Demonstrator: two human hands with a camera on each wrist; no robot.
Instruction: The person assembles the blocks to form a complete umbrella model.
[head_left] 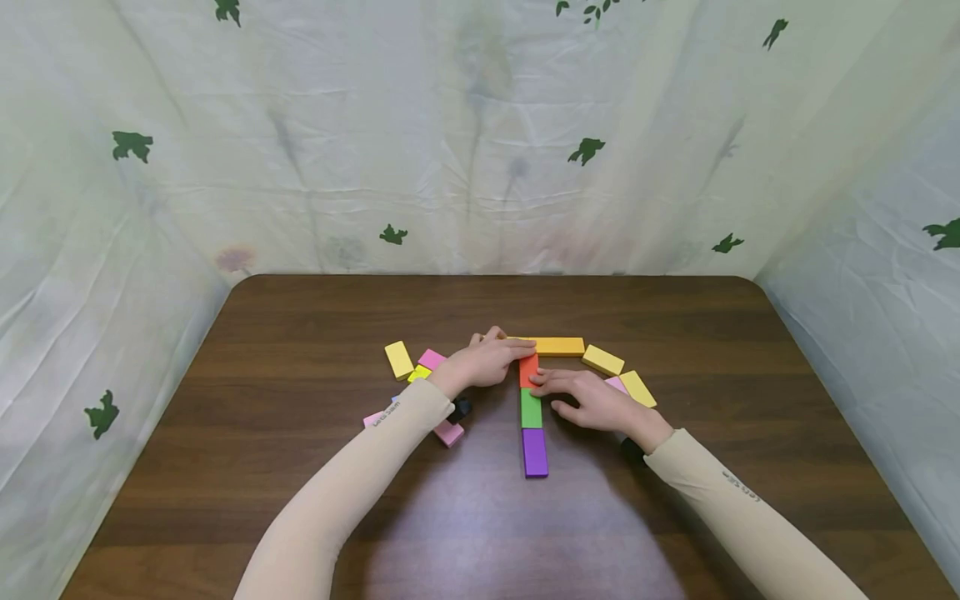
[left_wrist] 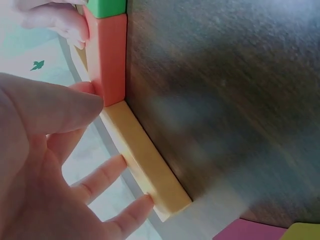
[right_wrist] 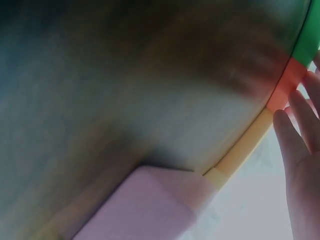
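Observation:
A column of blocks runs down the middle of the table in the head view: red block [head_left: 528, 372], green block [head_left: 531, 408], purple block [head_left: 535, 452]. Across its far end lie orange blocks; the right one [head_left: 560, 347] shows fully, while the left orange block [left_wrist: 145, 160] is mostly behind my left hand [head_left: 483, 362]. In the left wrist view that hand's fingertips touch the left orange block's side, the thumb by the red block's end. My right hand [head_left: 596, 400] has its fingers extended, fingertips at the side of the red and green blocks.
Right of the column are yellow blocks [head_left: 603, 360] and a pink block [head_left: 617, 384] beside the right hand. To the left lie a yellow block [head_left: 399, 360] and several pink, yellow and blue blocks, partly under the left sleeve [head_left: 375, 467]. A pale curtain [head_left: 480, 167] hangs behind the table.

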